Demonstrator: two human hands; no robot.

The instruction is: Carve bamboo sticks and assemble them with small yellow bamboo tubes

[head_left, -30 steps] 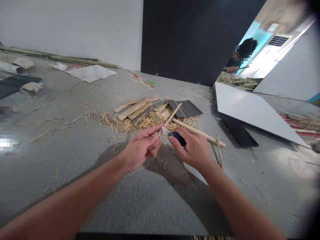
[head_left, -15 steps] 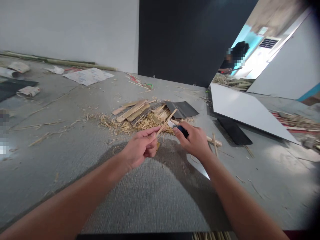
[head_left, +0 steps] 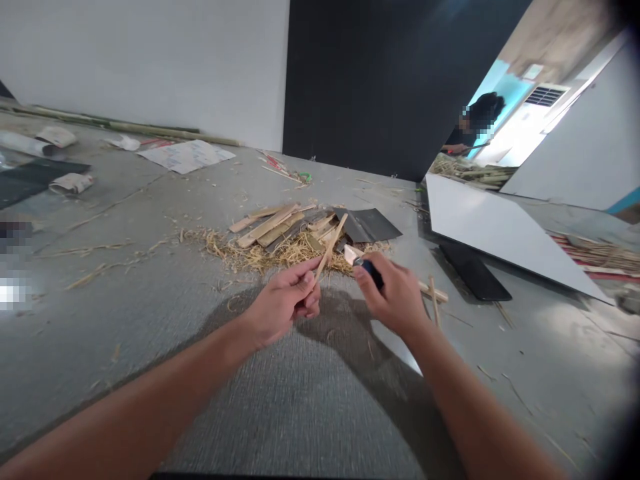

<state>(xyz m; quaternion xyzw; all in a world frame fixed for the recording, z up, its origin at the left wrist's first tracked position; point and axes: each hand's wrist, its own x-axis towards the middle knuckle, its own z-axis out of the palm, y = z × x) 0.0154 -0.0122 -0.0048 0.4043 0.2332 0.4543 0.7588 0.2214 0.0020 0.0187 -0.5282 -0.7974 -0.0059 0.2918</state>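
Observation:
My left hand (head_left: pixel 290 298) is closed round a thin bamboo strip (head_left: pixel 331 245), which slants up and away to the right from the fingers. In my right hand (head_left: pixel 397 293) is a knife (head_left: pixel 369 270) with a dark handle. Its short pale blade (head_left: pixel 351 254) points left towards the strip, with a small gap between them. Beyond both hands lies a heap of curly shavings (head_left: pixel 250 259), with split bamboo pieces (head_left: pixel 273 227) and a bent dark sheet (head_left: pixel 373 225) on top.
A white panel (head_left: pixel 500 230) leans at the right, beside a black phone-like slab (head_left: pixel 475 270). Bamboo poles (head_left: pixel 150 128) lie along the wall. A printed paper sheet (head_left: pixel 187 155) and rolled paper (head_left: pixel 71 183) are at the left. Another person (head_left: pixel 475 127) appears at the upper right.
The blade has moved away from the strip, to its right, and now shows more plainly. The strip stands a little steeper. The whole view has shifted slightly.

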